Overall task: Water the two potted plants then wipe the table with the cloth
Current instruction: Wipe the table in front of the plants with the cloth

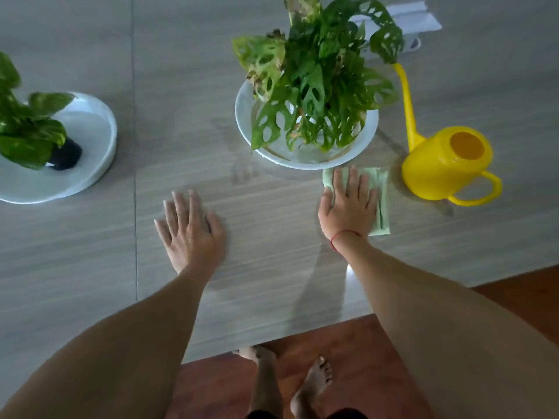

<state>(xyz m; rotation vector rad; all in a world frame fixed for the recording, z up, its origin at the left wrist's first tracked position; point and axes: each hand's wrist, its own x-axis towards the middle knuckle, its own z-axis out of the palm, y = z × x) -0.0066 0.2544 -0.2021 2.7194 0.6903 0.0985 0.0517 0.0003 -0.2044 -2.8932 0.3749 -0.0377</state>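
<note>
A pale green folded cloth lies flat on the grey table, just in front of the middle plant's dish. My right hand presses flat on it, fingers spread. My left hand rests flat on the bare table, fingers apart, holding nothing. A holey-leaved plant stands in a white dish at centre. A second leafy plant in a small black pot sits on a white plate at the left. A yellow watering can stands upright to the right of the cloth.
A white folded item lies at the far edge behind the middle plant. The table's near edge runs diagonally above a red-brown floor, where my bare feet stand.
</note>
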